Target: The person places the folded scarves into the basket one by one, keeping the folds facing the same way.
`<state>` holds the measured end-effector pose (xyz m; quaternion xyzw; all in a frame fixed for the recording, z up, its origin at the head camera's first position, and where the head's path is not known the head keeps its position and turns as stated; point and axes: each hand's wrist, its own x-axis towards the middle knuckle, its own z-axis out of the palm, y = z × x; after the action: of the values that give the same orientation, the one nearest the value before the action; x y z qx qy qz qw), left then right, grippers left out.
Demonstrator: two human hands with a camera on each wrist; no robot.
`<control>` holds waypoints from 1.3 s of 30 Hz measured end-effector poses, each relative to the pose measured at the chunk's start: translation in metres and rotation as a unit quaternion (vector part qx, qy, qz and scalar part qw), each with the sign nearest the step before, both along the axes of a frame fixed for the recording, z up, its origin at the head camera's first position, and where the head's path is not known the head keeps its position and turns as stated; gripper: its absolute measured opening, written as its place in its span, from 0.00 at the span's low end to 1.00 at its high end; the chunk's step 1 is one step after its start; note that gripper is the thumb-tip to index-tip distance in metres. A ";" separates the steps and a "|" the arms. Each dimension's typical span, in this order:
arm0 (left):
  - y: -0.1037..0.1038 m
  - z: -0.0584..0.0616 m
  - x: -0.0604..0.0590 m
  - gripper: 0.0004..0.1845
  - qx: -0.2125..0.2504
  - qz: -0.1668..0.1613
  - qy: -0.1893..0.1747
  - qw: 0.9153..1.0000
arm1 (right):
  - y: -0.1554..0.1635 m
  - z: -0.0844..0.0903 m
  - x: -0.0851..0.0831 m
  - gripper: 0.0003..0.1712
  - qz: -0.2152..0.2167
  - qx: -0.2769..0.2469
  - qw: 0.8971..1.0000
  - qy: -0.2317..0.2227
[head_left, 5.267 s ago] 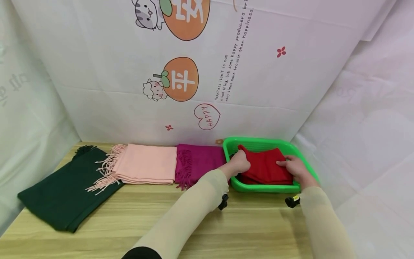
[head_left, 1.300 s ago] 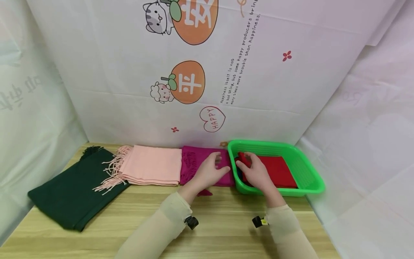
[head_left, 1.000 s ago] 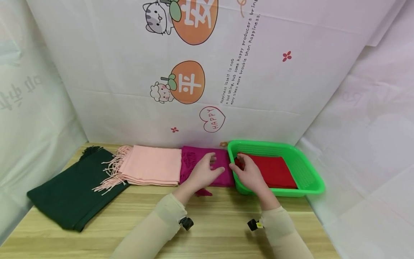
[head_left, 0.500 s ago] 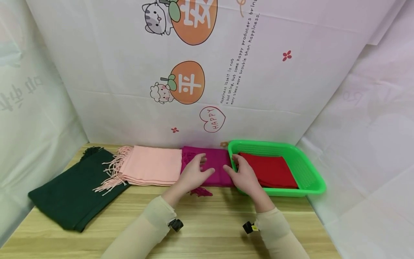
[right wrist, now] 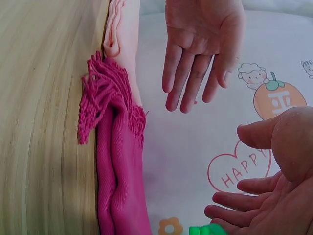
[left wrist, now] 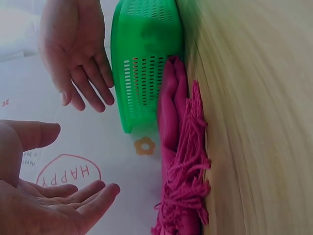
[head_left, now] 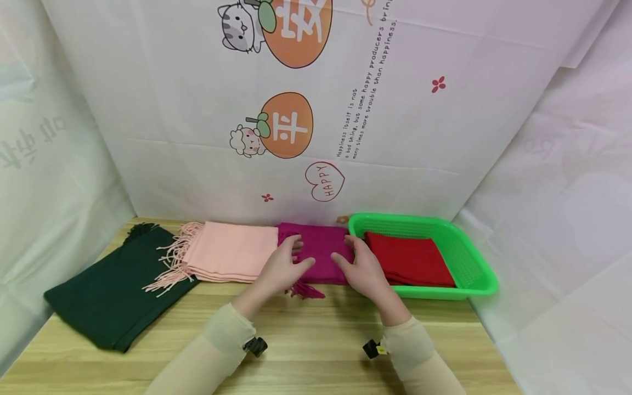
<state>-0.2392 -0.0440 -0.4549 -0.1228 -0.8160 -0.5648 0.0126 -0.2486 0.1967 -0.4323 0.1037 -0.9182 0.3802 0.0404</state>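
Your left hand (head_left: 280, 269) and right hand (head_left: 364, 271) are empty, fingers relaxed, thumbs apart. Below and between these fingers, the purple scarf (head_left: 323, 252) lies untouched on the surface (head_left: 311, 340), longer side running from hand to hand, neither clearly nearer.

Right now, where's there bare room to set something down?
The table is bare in front of the pink scarf, between the dark green scarf and your left sleeve, and between both sleeves. The green basket has a free strip right of the red cloth. Crowded: the back row, with the magenta scarf between pink and basket.
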 end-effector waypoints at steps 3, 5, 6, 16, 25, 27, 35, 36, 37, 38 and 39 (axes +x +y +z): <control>-0.006 -0.001 0.002 0.42 0.001 0.006 0.001 1.000 | -0.005 -0.001 0.001 0.44 0.003 -0.004 1.000 -0.004; -0.010 -0.002 0.003 0.43 -0.002 0.011 0.001 1.000 | -0.008 -0.001 0.002 0.44 0.006 -0.006 1.000 -0.009; -0.012 -0.002 0.003 0.43 -0.003 0.013 0.001 1.000 | -0.010 -0.002 0.002 0.44 0.008 -0.006 1.000 -0.010; -0.029 -0.004 0.008 0.43 -0.014 0.030 -0.002 0.999 | -0.025 -0.009 0.006 0.43 0.018 0.004 1.000 -0.010; -0.051 -0.005 0.013 0.44 -0.018 0.042 -0.010 0.999 | -0.039 -0.011 0.015 0.41 0.033 -0.008 0.999 -0.021; -0.057 -0.005 0.015 0.44 -0.018 0.046 -0.010 0.999 | -0.042 -0.011 0.016 0.40 0.038 -0.007 0.999 -0.020; -0.077 -0.005 0.020 0.45 -0.029 0.054 -0.016 0.998 | -0.057 -0.013 0.021 0.39 0.053 -0.004 0.998 -0.022; -0.079 -0.006 0.020 0.45 -0.033 0.057 -0.018 0.998 | -0.060 -0.013 0.021 0.39 0.055 -0.004 0.998 -0.023; -0.081 -0.006 0.021 0.45 -0.035 0.058 -0.019 0.997 | -0.062 -0.013 0.022 0.39 0.057 -0.005 0.998 -0.023; -0.083 -0.006 0.021 0.45 -0.038 0.060 -0.020 0.997 | -0.064 -0.013 0.022 0.39 0.060 -0.005 0.998 -0.024; -0.085 -0.006 0.021 0.45 -0.040 0.062 -0.021 0.997 | -0.066 -0.013 0.022 0.39 0.062 -0.004 0.998 -0.025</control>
<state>-0.2178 -0.1295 -0.4614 -0.0605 -0.8442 -0.5320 0.0260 -0.2261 0.1307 -0.4452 0.1504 -0.9092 0.3882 -0.0057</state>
